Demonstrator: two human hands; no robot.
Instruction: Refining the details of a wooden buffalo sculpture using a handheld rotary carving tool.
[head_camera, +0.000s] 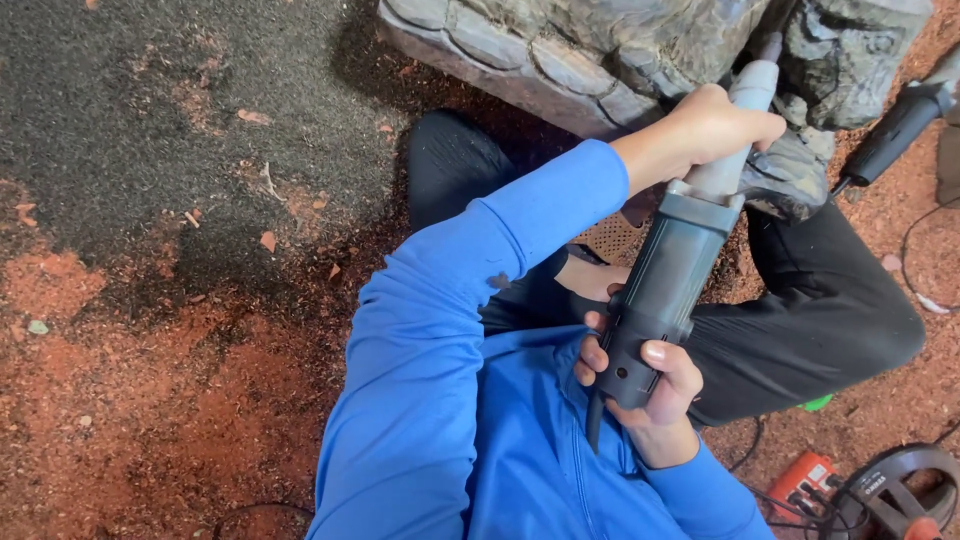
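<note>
The person sits on a floor (150, 400) strewn with reddish sawdust, black trousers (830, 320) crossed, blue long sleeves (450, 330) filling the lower middle of the head view. Both hands hold a long grey power tool, a die grinder (665, 280) by its shape, which runs from the lap up and to the right towards a carved wooden block (590, 50).

The left hand (715, 125) is clamped round the pale metal neck of the grinder near its front end; the fingers wrap away from the camera, so only the knuckles and the back of the hand show. The right hand (650, 385) is closed round the dark rear end of the body, thumb on top and fingertips curling round from the left. The tool's tip reaches the block, but the bit itself is too small and too dark to make out, and whether it touches the wood cannot be told.

The block is cut off by the top edge; scale-like carving shows on its near face. At the right edge a second dark power tool (895, 130) lies partly out of view, its cable (925, 240) trailing down. In the lower right corner a red device (805, 480) and a round, dark tool (900, 490) are cropped and tangled with cables.
</note>
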